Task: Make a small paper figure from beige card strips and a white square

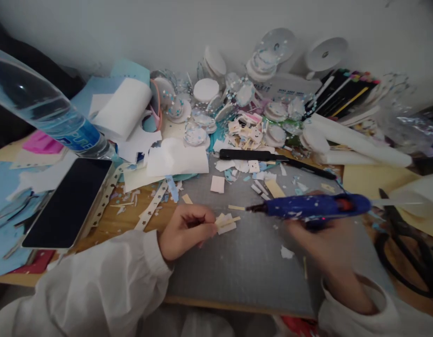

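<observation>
CRAFT DESK, MID-GLUING: A person in white sleeves works over a grey cutting mat (237, 276) on a crowded wooden desk. The left hand (186, 230), at the mat's nine o'clock edge, is curled, its fingertips pinched on a small cream cut-out (226, 223) crossed by a thin strip. The cut-out sits just to the hand's three o'clock side, low over the mat; whether it touches the mat cannot be told. The right hand (320, 245), blurred, is clenched around the grip of a blue glue gun (314, 206) speckled with paper flecks. The gun is held level above the mat, its nozzle pointing toward nine o'clock, the tip near the cut-out but apart from it.

A torn white scrap (287, 252) lies on the mat between the hands. At the mat's twelve o'clock edge a black-handled tool (251, 155) lies crosswise, and beyond it are heaps of white discs (205, 89) and paper offcuts (246, 131). At one o'clock a pack of markers (342, 96) rests near the wall. At three o'clock black scissors (406, 255) lie on the desk. At nine o'clock a smartphone (67, 203) lies face up, screen dark. Past it, at ten o'clock, a clear water bottle (41, 105) with a blue label leans across the corner.
</observation>
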`<state>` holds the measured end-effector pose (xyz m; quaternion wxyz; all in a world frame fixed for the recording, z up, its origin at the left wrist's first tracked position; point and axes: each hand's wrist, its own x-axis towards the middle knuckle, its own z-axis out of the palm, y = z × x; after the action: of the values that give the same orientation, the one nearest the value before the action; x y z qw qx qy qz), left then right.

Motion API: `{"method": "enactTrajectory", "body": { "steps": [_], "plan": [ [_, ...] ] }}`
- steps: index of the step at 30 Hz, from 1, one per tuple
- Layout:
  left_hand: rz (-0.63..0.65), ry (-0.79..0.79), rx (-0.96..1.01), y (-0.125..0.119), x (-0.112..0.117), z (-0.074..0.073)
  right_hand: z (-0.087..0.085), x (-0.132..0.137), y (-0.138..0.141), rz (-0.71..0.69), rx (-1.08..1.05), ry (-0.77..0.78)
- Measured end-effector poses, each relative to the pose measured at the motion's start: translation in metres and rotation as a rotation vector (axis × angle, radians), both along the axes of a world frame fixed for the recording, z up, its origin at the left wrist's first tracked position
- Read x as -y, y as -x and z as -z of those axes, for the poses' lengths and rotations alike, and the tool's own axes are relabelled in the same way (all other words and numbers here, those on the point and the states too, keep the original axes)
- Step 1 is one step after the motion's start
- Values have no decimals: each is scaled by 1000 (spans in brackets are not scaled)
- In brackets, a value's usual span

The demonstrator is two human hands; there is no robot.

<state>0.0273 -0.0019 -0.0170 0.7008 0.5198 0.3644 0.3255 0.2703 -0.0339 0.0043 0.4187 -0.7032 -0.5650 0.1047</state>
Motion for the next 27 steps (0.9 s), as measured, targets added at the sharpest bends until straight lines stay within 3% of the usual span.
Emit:
{"method": "enactTrajectory", "body": {
  "steps": [3, 10, 27],
  "plan": [
    [37, 16, -47, -1, 1, -4, 12, 4, 4, -188, -10, 12],
    [69, 20, -78, -1, 1, -8, 20, 9, 0, -317, -31, 73],
    [111, -37, -92, 0, -1, -5, 21, 8, 6, -272, 30, 57]
  ]
}}
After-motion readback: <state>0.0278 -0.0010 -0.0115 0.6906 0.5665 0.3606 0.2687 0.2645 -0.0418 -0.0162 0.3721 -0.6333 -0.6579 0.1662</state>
